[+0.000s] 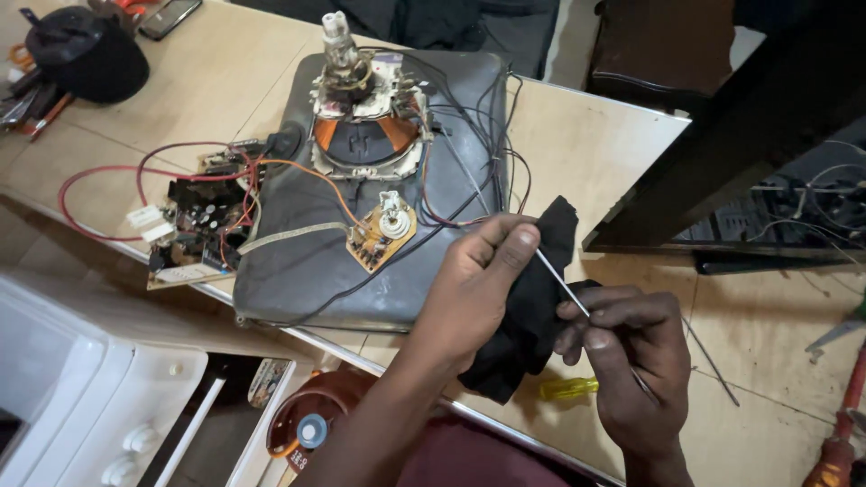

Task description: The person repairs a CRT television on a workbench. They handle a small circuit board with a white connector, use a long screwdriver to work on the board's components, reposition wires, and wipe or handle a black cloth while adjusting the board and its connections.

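Wiping step: left hand [478,280] fingers pinch black cloth [532,307] around thin metal rod [561,281]; right hand [631,361] fingers grip rod. Next: steady pull through cloth.

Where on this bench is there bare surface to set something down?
Bare wood lies right of the picture tube, up to the table edge, and at the far left between the black pouch and the tube. Crowded: the circuit board with red wires, and near the hands, where the black cloth and yellow screwdriver lie.
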